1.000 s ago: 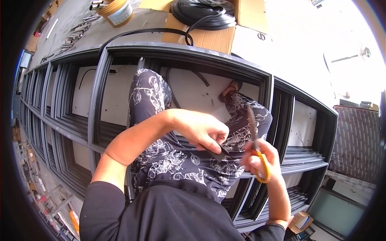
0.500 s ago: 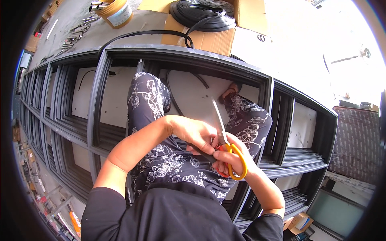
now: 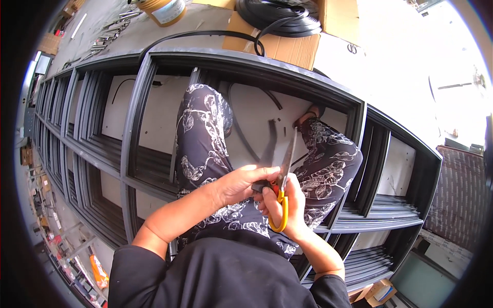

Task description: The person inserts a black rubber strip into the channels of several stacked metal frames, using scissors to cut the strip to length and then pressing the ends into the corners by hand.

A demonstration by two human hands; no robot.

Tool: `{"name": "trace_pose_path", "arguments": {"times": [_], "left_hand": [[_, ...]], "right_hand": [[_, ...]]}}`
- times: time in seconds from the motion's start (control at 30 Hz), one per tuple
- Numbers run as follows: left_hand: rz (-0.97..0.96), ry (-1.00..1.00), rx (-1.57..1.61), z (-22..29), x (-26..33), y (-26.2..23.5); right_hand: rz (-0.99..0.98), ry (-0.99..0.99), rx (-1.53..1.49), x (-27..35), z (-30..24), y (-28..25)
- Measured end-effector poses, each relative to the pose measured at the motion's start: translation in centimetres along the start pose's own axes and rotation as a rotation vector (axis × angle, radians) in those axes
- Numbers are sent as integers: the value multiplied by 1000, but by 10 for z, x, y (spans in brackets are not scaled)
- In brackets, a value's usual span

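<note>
Head view: dark metal frames point(image 3: 134, 113) are surrounding your legs point(image 3: 200, 118), an open cardboard box point(image 3: 292, 49) is sitting beyond, and a coil of black strip point(image 3: 280, 23) is resting at its opening. Your left hand point(image 3: 241, 181) is pinching a dark strip piece point(image 3: 258, 188) close to your body; your right hand point(image 3: 290, 208) is gripping yellow-handled scissors point(image 3: 278, 219), tips pointing away from you. Just changed: your hands, apart a second ago, are now meeting, and a blurred dark length point(image 3: 270, 138) is showing beyond your left hand; can't tell whether it's joining the strip piece. Likely meaning: strip and scissors are lining up for handling together; whether they're cutting isn't clear.
</note>
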State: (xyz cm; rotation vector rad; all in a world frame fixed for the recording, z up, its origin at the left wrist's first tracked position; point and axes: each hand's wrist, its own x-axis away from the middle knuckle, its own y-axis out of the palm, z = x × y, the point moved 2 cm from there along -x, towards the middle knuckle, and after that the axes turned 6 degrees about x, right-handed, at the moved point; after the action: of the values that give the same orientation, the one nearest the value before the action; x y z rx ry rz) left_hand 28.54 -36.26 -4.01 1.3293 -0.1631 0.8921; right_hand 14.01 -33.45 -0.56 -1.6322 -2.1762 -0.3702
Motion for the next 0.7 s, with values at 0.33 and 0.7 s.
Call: {"name": "trace_pose_path", "arguments": {"times": [0.33, 0.7], "left_hand": [[156, 59, -401, 23, 8, -28], [140, 145, -619, 46, 33, 4]], "right_hand": [[-344, 310, -30, 39, -11, -93], [-658, 287, 421, 19, -21, -81]]}}
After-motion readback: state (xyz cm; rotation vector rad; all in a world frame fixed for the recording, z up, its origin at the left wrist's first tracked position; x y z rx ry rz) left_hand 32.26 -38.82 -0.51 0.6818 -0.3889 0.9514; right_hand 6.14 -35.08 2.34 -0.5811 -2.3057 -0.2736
